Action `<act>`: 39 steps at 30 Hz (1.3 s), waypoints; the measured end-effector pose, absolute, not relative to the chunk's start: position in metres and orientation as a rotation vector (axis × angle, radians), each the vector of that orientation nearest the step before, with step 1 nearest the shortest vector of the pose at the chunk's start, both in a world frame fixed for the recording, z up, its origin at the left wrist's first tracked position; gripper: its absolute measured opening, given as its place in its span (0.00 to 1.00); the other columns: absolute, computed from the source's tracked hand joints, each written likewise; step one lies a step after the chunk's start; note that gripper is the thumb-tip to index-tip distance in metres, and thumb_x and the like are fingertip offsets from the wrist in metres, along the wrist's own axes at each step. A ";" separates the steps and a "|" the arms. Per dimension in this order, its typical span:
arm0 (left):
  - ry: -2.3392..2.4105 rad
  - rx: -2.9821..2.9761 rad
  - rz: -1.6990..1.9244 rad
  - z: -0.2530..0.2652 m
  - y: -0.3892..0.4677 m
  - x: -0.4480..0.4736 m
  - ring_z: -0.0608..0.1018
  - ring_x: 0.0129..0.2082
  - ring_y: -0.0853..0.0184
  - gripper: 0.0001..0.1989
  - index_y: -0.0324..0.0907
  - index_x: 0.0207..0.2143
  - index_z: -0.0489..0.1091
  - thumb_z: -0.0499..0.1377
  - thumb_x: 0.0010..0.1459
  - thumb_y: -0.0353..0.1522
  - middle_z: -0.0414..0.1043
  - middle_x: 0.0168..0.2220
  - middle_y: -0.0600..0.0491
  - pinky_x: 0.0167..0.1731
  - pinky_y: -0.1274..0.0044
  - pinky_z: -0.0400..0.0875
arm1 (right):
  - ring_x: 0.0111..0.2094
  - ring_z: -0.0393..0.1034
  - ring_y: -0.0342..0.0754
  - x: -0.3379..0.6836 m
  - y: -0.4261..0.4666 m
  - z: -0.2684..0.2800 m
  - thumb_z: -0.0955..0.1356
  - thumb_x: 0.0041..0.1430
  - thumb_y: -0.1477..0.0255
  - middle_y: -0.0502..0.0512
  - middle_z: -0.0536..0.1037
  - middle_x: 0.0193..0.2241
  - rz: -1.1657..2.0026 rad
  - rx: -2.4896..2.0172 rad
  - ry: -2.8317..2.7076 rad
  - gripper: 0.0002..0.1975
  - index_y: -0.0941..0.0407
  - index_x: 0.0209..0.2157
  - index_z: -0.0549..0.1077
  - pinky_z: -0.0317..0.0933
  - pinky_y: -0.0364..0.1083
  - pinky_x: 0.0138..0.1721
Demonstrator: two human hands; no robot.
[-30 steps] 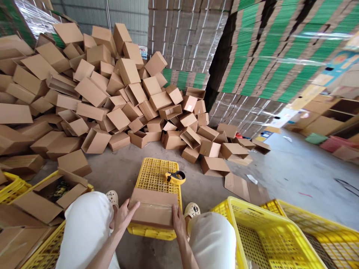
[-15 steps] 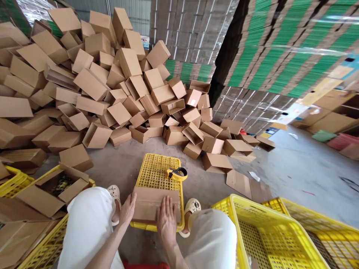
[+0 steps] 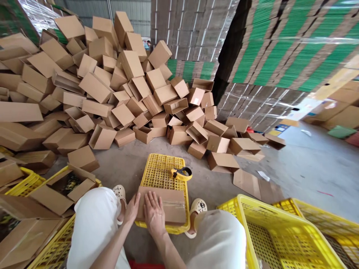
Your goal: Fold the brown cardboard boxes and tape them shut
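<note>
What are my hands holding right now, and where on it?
A cardboard box: left hand steadies its left end, right hand lies flat on top.

Upturned crate on floor between person's knees. Cardboard box on crate's near half; tape dispenser on far right part, behind box. Right hand flat on box top, left side; left hand against box's left edge. Pile of boxes behind crate, spreading left. Stacked flat cartons behind, right. Open carton in crate at left. Two more crates at right, near knee. Flat cardboard sheet on floor right of upturned crate.
</note>
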State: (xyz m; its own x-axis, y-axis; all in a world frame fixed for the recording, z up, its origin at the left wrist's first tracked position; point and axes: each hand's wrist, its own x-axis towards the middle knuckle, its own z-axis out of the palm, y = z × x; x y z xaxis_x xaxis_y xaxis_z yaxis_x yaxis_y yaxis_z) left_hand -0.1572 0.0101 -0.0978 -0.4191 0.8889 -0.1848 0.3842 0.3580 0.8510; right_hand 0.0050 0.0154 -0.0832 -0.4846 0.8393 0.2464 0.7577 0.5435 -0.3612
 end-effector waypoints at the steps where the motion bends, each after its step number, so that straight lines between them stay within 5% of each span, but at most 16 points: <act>1: 1.971 1.088 0.954 -0.097 0.011 -0.159 0.79 0.53 0.59 0.19 0.44 0.58 0.71 0.63 0.69 0.40 0.73 0.59 0.46 0.51 0.62 0.79 | 0.72 0.58 0.55 0.022 0.021 -0.083 0.59 0.77 0.65 0.57 0.67 0.69 0.244 -1.347 -2.353 0.24 0.51 0.69 0.67 0.49 0.59 0.72; 7: 1.934 1.015 0.934 -0.085 0.016 -0.165 0.82 0.53 0.54 0.19 0.41 0.52 0.78 0.53 0.71 0.39 0.84 0.49 0.43 0.53 0.70 0.74 | 0.73 0.55 0.59 0.120 0.056 -0.091 0.54 0.77 0.59 0.65 0.65 0.70 0.086 -1.556 -2.169 0.30 0.60 0.69 0.66 0.52 0.62 0.71; 12: 1.880 1.044 1.006 -0.071 0.019 -0.164 0.84 0.51 0.56 0.22 0.40 0.52 0.79 0.54 0.65 0.41 0.84 0.52 0.45 0.50 0.74 0.75 | 0.74 0.53 0.57 0.124 0.060 -0.104 0.51 0.77 0.57 0.64 0.64 0.71 0.145 -1.549 -1.997 0.33 0.62 0.70 0.64 0.52 0.59 0.72; 19: 1.962 0.976 1.054 -0.068 0.017 -0.158 0.84 0.50 0.52 0.23 0.40 0.50 0.80 0.58 0.61 0.45 0.84 0.49 0.41 0.50 0.69 0.75 | 0.73 0.56 0.57 0.115 0.057 -0.100 0.53 0.76 0.57 0.63 0.65 0.70 0.220 -1.576 -1.937 0.33 0.62 0.69 0.66 0.52 0.57 0.73; 27: 1.736 0.812 1.212 -0.077 0.007 -0.150 0.83 0.52 0.55 0.30 0.38 0.61 0.72 0.57 0.61 0.42 0.82 0.54 0.42 0.52 0.69 0.77 | 0.73 0.56 0.55 0.115 0.055 -0.096 0.54 0.76 0.58 0.62 0.65 0.71 0.225 -1.582 -1.926 0.31 0.60 0.69 0.65 0.53 0.56 0.73; 34: 1.882 0.773 1.179 -0.086 0.019 -0.154 0.83 0.49 0.52 0.23 0.39 0.50 0.76 0.58 0.56 0.43 0.83 0.47 0.43 0.52 0.65 0.75 | 0.72 0.56 0.54 0.116 0.057 -0.098 0.54 0.76 0.58 0.63 0.64 0.71 0.216 -1.583 -1.935 0.31 0.60 0.69 0.66 0.52 0.55 0.73; 39: 1.873 0.788 1.155 -0.090 0.019 -0.155 0.82 0.50 0.55 0.22 0.41 0.52 0.73 0.57 0.59 0.41 0.82 0.50 0.44 0.53 0.68 0.74 | 0.72 0.56 0.55 0.115 0.056 -0.096 0.53 0.76 0.58 0.63 0.64 0.71 0.230 -1.598 -1.934 0.32 0.61 0.69 0.66 0.52 0.55 0.73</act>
State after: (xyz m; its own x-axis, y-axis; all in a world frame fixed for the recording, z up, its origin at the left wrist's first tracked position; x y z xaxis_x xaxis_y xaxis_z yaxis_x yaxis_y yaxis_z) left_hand -0.1549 0.0186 -0.0898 -0.5015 0.8134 -0.2948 0.1018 0.3939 0.9135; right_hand 0.1153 0.0559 -0.0961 -0.0837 0.9356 0.3429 0.8294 0.2561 -0.4964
